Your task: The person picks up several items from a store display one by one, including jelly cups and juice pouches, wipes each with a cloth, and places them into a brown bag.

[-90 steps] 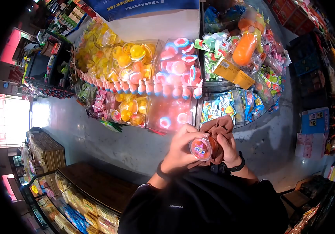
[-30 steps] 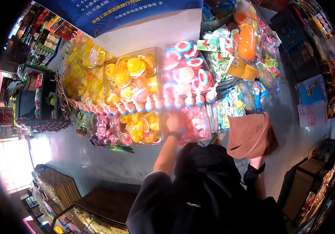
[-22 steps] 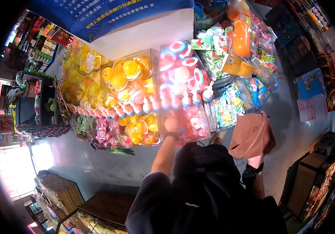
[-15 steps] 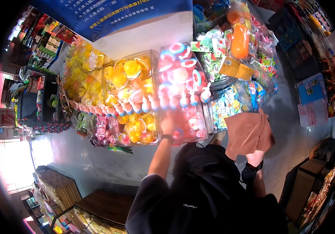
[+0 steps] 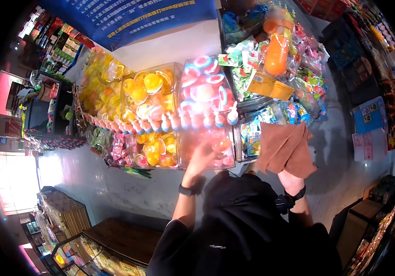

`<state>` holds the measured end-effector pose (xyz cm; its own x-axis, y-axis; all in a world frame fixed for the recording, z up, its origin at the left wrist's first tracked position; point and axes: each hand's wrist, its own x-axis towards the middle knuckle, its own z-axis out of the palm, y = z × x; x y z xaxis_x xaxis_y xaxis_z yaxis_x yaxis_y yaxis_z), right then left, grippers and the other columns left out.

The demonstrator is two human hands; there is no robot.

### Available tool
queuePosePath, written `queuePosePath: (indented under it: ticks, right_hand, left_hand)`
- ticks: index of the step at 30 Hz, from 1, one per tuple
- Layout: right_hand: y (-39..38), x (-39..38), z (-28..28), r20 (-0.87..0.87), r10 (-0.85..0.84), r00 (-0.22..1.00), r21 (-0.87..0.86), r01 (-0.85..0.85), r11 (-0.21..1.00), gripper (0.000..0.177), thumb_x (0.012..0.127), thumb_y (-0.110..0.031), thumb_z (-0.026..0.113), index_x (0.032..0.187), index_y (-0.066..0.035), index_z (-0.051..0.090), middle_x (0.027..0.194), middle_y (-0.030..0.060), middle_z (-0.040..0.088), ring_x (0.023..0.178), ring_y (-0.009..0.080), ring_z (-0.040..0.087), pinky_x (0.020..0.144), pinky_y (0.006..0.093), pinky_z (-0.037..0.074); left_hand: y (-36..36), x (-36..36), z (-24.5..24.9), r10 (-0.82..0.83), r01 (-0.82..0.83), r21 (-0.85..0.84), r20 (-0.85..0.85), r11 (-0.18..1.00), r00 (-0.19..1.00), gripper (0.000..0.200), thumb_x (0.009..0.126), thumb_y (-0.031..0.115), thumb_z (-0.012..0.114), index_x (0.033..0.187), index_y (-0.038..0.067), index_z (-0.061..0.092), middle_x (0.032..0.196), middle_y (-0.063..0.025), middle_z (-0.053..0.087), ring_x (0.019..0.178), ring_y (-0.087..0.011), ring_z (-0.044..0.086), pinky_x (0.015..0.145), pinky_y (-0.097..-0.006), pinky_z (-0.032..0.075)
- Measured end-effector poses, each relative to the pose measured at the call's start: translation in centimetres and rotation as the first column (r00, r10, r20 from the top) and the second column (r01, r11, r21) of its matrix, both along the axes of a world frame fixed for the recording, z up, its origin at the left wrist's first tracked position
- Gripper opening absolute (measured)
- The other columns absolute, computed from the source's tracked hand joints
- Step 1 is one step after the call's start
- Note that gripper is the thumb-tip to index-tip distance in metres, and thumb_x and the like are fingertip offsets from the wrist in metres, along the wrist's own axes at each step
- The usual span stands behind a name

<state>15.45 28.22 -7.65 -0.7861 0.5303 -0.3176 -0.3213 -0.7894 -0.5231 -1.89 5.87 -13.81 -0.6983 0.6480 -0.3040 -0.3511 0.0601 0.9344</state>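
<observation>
Inside the lower pink bin [image 5: 188, 143], near its front right part, a round pink-orange piece [image 5: 222, 144] sits just by the fingers of the left hand [image 5: 199, 158]. That hand reaches in over the bin's front edge, its fingers partly spread and slightly curled; glare and blur hide the fingertips, so I cannot tell whether they grip the piece or only lie near it. A few other rounded pieces show around it, low in the same bin.

To the right of the bin, well clear of it, the right hand [image 5: 292, 181] holds a brown cloth [image 5: 284, 149], which drapes over its fingers and hides how tightly they are closed.

As for progress, the reach into the bin looks complete, and the cloth is in hand. No piece is outside the bin in the left hand, and whether one is lifted from the others cannot be made out.

Along the bin's back edge runs a row of small pink-and-blue figures [image 5: 165, 123]; behind them are pink packs [image 5: 204, 92]. Left of the bin are yellow cups [image 5: 153, 154]; right of it, blue packets [image 5: 254, 133]. Farther behind and to the right lies a long orange object [image 5: 277, 55].
</observation>
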Motion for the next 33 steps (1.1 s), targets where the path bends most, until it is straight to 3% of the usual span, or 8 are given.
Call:
queuePosePath:
  ticks: [3, 7, 12, 15, 21, 28, 31, 33]
  right_hand:
    - [-1.0, -0.7, 0.1, 0.023, -0.001, 1.000, -0.023, 0.001, 1.000, 0.046, 0.097, -0.036, 0.045, 0.135, -0.013, 0.035, 0.133, 0.0013, 0.043, 0.121, 0.0173, 0.044, 0.102, 0.0361, 0.037]
    - [-2.6, -2.0, 2.4, 0.249, 0.385, 0.889, 0.499, -0.458, 0.736, 0.050, 0.092, -0.027, 0.052, 0.133, -0.002, 0.037, 0.128, 0.0102, 0.045, 0.114, 0.0195, 0.048, 0.099, 0.0339, 0.039]
    - [-2.8, -2.1, 3.3, 0.113, 0.272, 0.956, 0.896, -0.216, 0.388, 0.059, 0.093, -0.040, 0.047, 0.132, 0.003, 0.039, 0.124, 0.0156, 0.051, 0.114, 0.0242, 0.052, 0.099, 0.0345, 0.040]
    - [-2.1, -0.6, 2.8, -0.190, 0.457, 0.869, 0.092, -0.448, 0.889, 0.056, 0.093, -0.037, 0.047, 0.131, 0.004, 0.040, 0.127, 0.0173, 0.050, 0.114, 0.0266, 0.052, 0.098, 0.0364, 0.041]
    - [-0.6, 0.3, 2.1, -0.100, 0.175, 0.979, 0.814, -0.020, 0.580, 0.042, 0.089, -0.027, 0.058, 0.117, 0.004, 0.052, 0.115, 0.0191, 0.058, 0.112, 0.0310, 0.054, 0.097, 0.0432, 0.042]
    - [0.4, 3.1, 2.0, 0.105, 0.259, 0.960, 0.608, -0.268, 0.747, 0.053, 0.077, -0.009, 0.071, 0.120, 0.001, 0.041, 0.112, 0.0173, 0.056, 0.099, 0.0239, 0.059, 0.084, 0.0365, 0.049]
    - [0.3, 2.7, 2.8, 0.028, 0.190, 0.981, 0.801, -0.136, 0.584, 0.051, 0.074, -0.008, 0.073, 0.116, -0.001, 0.044, 0.109, 0.0149, 0.056, 0.095, 0.0226, 0.060, 0.083, 0.0344, 0.049]
    - [0.8, 1.6, 2.6, -0.136, 0.145, 0.980, 0.862, 0.045, 0.504, 0.046, 0.071, -0.007, 0.074, 0.109, -0.001, 0.049, 0.107, 0.0129, 0.057, 0.094, 0.0227, 0.059, 0.084, 0.0346, 0.047]
  left_hand:
    - [1.7, 2.7, 5.5, -0.149, 0.141, 0.099, 0.078, 0.985, 0.986, 0.038, 0.085, 0.000, 0.060, 0.122, 0.001, 0.053, 0.101, -0.0045, 0.060, 0.087, -0.0134, 0.060, 0.075, -0.0256, 0.049]
    - [3.9, 6.4, 10.4, -0.176, 0.157, 0.130, 0.144, 0.979, 0.974, 0.037, 0.082, 0.003, 0.065, 0.118, 0.001, 0.055, 0.099, -0.0025, 0.058, 0.094, -0.0116, 0.055, 0.083, -0.0279, 0.045]
    - [4.9, 7.2, 10.2, -0.233, 0.186, -0.140, -0.576, 0.973, 0.784, 0.048, 0.073, 0.002, 0.066, 0.119, -0.002, 0.052, 0.095, -0.0183, 0.058, 0.089, -0.0332, 0.056, 0.080, -0.0342, 0.046]
    - [5.0, 8.3, 11.8, -0.221, 0.136, -0.175, -0.720, 0.975, 0.658, 0.041, 0.072, 0.004, 0.068, 0.110, -0.004, 0.053, 0.096, -0.0176, 0.060, 0.084, -0.0294, 0.061, 0.073, -0.0331, 0.048]
    - [6.5, 9.1, 13.2, -0.345, 0.238, -0.266, -0.504, 0.934, 0.792, 0.055, 0.082, 0.013, 0.067, 0.130, -0.002, 0.044, 0.091, -0.0178, 0.063, 0.072, -0.0258, 0.063, 0.067, -0.0307, 0.049]
    - [7.5, 9.9, 12.1, -0.371, 0.285, 0.362, 0.196, 0.888, 0.907, 0.045, 0.093, 0.015, 0.055, 0.133, 0.000, 0.041, 0.090, -0.0048, 0.061, 0.073, -0.0068, 0.055, 0.064, -0.0222, 0.045]
    - [8.1, 10.9, 12.5, -0.281, 0.231, 0.307, 0.127, 0.923, 0.951, 0.047, 0.090, 0.014, 0.058, 0.132, -0.001, 0.043, 0.092, -0.0067, 0.062, 0.076, -0.0072, 0.056, 0.067, -0.0229, 0.046]
    - [8.7, 11.3, 11.3, -0.152, 0.201, 0.132, -0.310, 0.971, 0.939, 0.049, 0.086, 0.010, 0.063, 0.131, -0.001, 0.046, 0.091, -0.0077, 0.063, 0.075, -0.0101, 0.058, 0.066, -0.0240, 0.046]
